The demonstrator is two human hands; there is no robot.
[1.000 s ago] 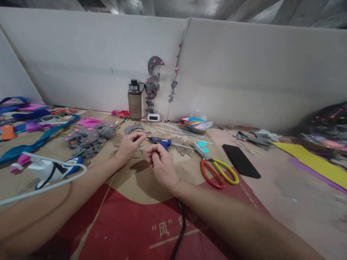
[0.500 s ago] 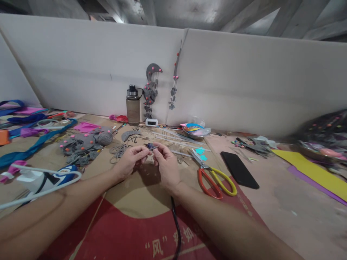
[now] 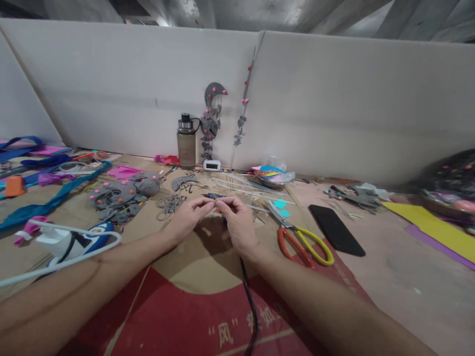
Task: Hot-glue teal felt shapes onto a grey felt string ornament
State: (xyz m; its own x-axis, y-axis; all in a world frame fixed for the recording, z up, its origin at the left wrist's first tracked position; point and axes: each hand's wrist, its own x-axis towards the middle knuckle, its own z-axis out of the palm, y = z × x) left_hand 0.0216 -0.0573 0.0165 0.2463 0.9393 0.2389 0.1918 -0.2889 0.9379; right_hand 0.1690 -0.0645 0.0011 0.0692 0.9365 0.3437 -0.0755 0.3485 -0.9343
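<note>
left hand [image 3: 189, 215] and right hand [image 3: 239, 222] meet at the tabletop's [image 3: 389, 257] middle, fingertips of both pinched on a small dark piece [image 3: 212, 197], too tiny to identify. grey cut-outs [image 3: 118, 195] toward the left edge lie loose, so much work seems left.

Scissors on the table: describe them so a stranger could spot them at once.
On the cardboard-covered table, look just right of the person's right hand. The scissors lie flat between that hand and a black phone, blades pointing away. They alone have one red and one yellow handle loop.
</note>
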